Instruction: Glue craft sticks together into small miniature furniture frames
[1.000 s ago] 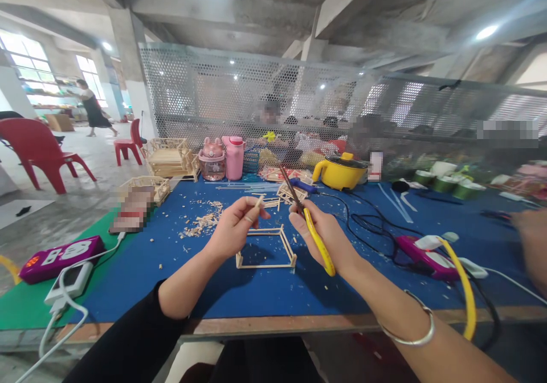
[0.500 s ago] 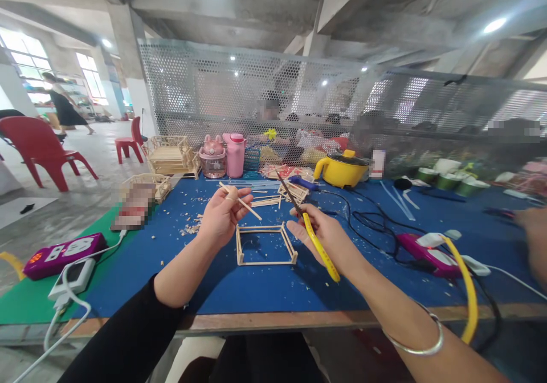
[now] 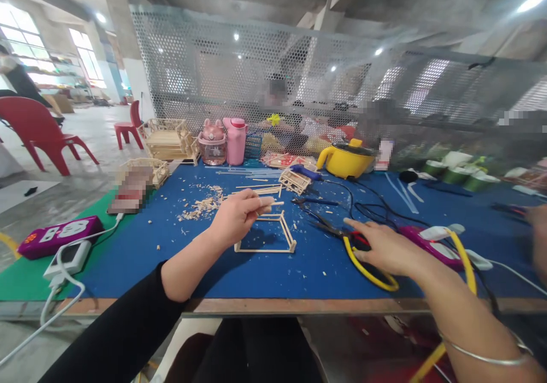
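Observation:
My left hand [image 3: 239, 215] is closed, pinching a thin wooden stick [image 3: 277, 203] above a small rectangular frame of sticks [image 3: 267, 251]. The frame lies on the blue table mat, and my hand hides its left part. Over on the right, a pair of yellow-handled scissors [image 3: 371, 280] lies on the mat with its dark blades toward the frame. My right hand [image 3: 382, 247] is over the handles with its fingers stretched out and apart. Whether a fingertip still touches the handles is hard to tell.
Wood scraps [image 3: 203, 205] lie behind my left hand. Beyond are a small stick model [image 3: 294, 181], a blue-handled glue gun [image 3: 305, 171], a yellow pot [image 3: 348, 161] and pink bottles [image 3: 236, 141]. Cables run to a purple power strip [image 3: 427, 246]. A co-worker's hand [image 3: 538, 223] is far right.
My right hand has moved right and lowered the scissors onto the mat, loosening its fingers from them. My left hand has moved right with the stick and turned it to point rightward.

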{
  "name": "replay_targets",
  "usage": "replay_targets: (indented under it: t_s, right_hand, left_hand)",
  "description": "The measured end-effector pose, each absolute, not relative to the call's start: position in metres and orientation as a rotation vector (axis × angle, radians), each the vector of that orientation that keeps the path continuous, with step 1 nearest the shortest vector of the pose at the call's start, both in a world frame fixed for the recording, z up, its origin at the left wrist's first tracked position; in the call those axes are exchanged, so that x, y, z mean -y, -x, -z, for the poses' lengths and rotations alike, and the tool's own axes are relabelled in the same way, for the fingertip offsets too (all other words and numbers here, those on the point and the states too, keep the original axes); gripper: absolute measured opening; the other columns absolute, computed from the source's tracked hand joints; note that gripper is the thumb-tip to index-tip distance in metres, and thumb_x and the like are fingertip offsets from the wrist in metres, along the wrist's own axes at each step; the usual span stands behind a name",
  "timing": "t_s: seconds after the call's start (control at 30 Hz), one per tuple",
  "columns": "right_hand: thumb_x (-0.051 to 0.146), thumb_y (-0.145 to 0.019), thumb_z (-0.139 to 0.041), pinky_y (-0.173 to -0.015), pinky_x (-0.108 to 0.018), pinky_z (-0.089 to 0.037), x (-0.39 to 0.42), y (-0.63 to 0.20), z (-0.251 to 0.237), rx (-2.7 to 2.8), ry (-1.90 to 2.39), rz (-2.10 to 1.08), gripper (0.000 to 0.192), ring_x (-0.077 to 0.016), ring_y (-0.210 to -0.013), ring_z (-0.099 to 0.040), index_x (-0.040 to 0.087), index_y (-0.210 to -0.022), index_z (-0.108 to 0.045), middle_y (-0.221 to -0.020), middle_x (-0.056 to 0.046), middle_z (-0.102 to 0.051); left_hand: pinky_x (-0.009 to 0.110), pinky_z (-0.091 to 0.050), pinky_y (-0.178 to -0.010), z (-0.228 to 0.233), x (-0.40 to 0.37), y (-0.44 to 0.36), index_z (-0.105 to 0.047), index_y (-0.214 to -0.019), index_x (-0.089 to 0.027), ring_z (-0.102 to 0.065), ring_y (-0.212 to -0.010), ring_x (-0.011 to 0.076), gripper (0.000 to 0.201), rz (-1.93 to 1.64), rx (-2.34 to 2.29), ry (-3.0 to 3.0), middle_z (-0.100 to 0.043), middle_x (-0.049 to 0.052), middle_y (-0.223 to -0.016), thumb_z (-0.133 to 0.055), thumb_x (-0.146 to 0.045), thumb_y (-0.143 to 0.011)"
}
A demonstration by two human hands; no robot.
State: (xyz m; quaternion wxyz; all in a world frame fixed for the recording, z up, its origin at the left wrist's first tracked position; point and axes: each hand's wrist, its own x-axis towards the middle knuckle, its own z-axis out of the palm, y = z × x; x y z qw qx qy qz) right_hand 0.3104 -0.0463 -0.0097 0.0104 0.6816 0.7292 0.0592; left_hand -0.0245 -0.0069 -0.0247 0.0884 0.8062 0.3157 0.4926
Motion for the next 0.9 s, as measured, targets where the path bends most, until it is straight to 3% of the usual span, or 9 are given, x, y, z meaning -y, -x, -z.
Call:
replay_targets:
  t_s: [0.1,0.17,0.2,0.23,0.3,0.37,0.53,0.67,0.9]
  right_hand:
    - [0.039,-0.074,-0.057,-0.071,-0.038,-0.048,0.045,-0.275,-0.014,-2.471,-2.041,-0.382,0.053,-0.0314,-0.092,-0.064,0.023,-0.125,-0.056,-0.109,-0.013,-0.067]
    - [0.044,-0.085,-0.043,-0.063,-0.032,-0.045,0.040,-0.242,-0.029,-2.627,-2.061,-0.395,0.035,-0.0244,-0.072,-0.065,0.024,-0.099,-0.069,-0.079,-0.006,-0.072]
    - [0.042,-0.089,-0.037,-0.061,-0.031,-0.043,0.037,-0.228,-0.035,-2.700,-2.057,-0.384,0.039,-0.0228,-0.067,-0.064,0.022,-0.087,-0.070,-0.070,-0.006,-0.070]
    - [0.037,-0.090,-0.035,-0.061,-0.030,-0.043,0.034,-0.216,-0.038,-2.805,-2.017,-0.363,0.039,-0.0218,-0.068,-0.064,0.021,-0.085,-0.070,-0.071,-0.007,-0.070]
    - [0.025,-0.087,-0.039,-0.067,-0.030,-0.045,0.028,-0.209,-0.037,-2.971,-1.924,-0.302,0.032,-0.0201,-0.076,-0.064,0.021,-0.106,-0.064,-0.088,-0.006,-0.070]
    - [0.023,-0.082,-0.046,-0.075,-0.033,-0.048,0.027,-0.222,-0.027,-2.978,-1.871,-0.257,0.040,-0.0218,-0.087,-0.064,0.022,-0.122,-0.054,-0.104,-0.007,-0.067]
    - [0.040,-0.073,-0.058,-0.086,-0.051,-0.047,0.050,-0.297,0.022,-2.529,-2.138,-0.198,0.053,-0.0374,-0.102,-0.060,0.014,-0.120,-0.057,-0.114,-0.017,-0.063]
    - [0.050,-0.083,-0.044,-0.095,-0.048,-0.044,0.068,-0.328,0.048,-2.615,-2.243,-0.040,0.052,-0.0333,-0.111,-0.056,0.017,-0.122,-0.055,-0.124,-0.015,-0.058]
    - [0.042,-0.084,-0.046,-0.093,-0.045,-0.046,0.088,-0.328,0.049,-2.743,-2.238,-0.021,0.041,-0.0297,-0.106,-0.059,0.019,-0.114,-0.059,-0.114,-0.012,-0.063]
  left_hand:
    - [0.023,-0.044,-0.064,0.028,0.005,0.024,-0.070,-0.102,-0.025,-0.056,-0.068,0.0123,0.025,-1.332,-0.986,-2.548,-0.059,0.003,-0.075,-0.051,-0.026,-0.086]
    - [0.023,-0.045,-0.064,0.030,0.004,0.025,-0.070,-0.101,-0.024,-0.056,-0.068,0.0120,0.025,-1.253,-1.001,-2.598,-0.058,0.003,-0.075,-0.050,-0.027,-0.086]
    - [0.023,-0.045,-0.065,0.030,0.003,0.025,-0.069,-0.102,-0.024,-0.056,-0.068,0.0120,0.025,-1.224,-1.003,-2.611,-0.059,0.003,-0.075,-0.049,-0.027,-0.087]
    - [0.023,-0.045,-0.066,0.030,0.002,0.026,-0.069,-0.102,-0.023,-0.057,-0.069,0.0121,0.025,-1.206,-1.008,-2.616,-0.059,0.003,-0.076,-0.049,-0.028,-0.087]
    - [0.023,-0.046,-0.067,0.030,0.001,0.027,-0.069,-0.103,-0.022,-0.058,-0.071,0.0127,0.026,-1.207,-1.022,-2.615,-0.060,0.005,-0.079,-0.049,-0.029,-0.088]
    - [0.023,-0.045,-0.067,0.030,0.000,0.028,-0.069,-0.104,-0.022,-0.059,-0.072,0.0131,0.027,-1.235,-1.035,-2.609,-0.061,0.005,-0.081,-0.049,-0.030,-0.088]
    - [0.022,-0.044,-0.064,0.027,0.002,0.027,-0.070,-0.102,-0.021,-0.058,-0.069,0.0129,0.025,-1.295,-1.052,-2.586,-0.062,0.005,-0.078,-0.051,-0.030,-0.086]
    - [0.023,-0.043,-0.064,0.026,0.005,0.023,-0.070,-0.101,-0.019,-0.057,-0.068,0.0130,0.026,-1.320,-1.008,-2.564,-0.062,0.006,-0.077,-0.051,-0.030,-0.086]
    - [0.022,-0.044,-0.065,0.027,0.006,0.025,-0.070,-0.101,-0.019,-0.056,-0.068,0.0122,0.026,-1.334,-1.031,-2.565,-0.060,0.005,-0.075,-0.050,-0.029,-0.087]
